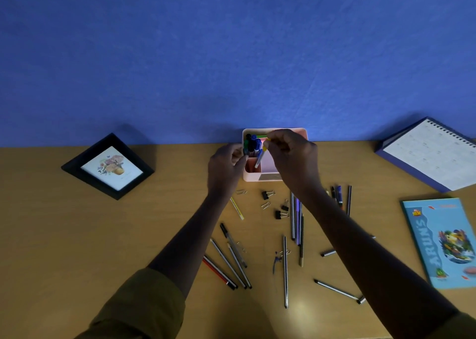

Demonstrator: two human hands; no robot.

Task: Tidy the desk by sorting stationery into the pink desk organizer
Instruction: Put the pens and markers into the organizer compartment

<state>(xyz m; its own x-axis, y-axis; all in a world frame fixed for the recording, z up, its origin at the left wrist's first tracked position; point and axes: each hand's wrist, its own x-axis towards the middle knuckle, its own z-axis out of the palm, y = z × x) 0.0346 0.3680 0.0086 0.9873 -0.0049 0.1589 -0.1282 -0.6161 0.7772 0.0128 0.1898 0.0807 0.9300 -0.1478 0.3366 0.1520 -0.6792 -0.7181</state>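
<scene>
Pink organizer (260,177) at back edge of bench (77,235), markers (251,142) upright in its rear-left slot; right hand (291,155) pinches a yellow-capped pen (259,159) tilted over it; left hand (224,166) curled at its left wall, grip unclear.

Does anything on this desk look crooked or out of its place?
Yes. The picture frame sits turned cornerwise on the desk, and the calendar is askew. Pens, binder clips and paper clips lie scattered at all angles before the pink organizer. The right hand holds a yellow-capped pen over it.
</scene>
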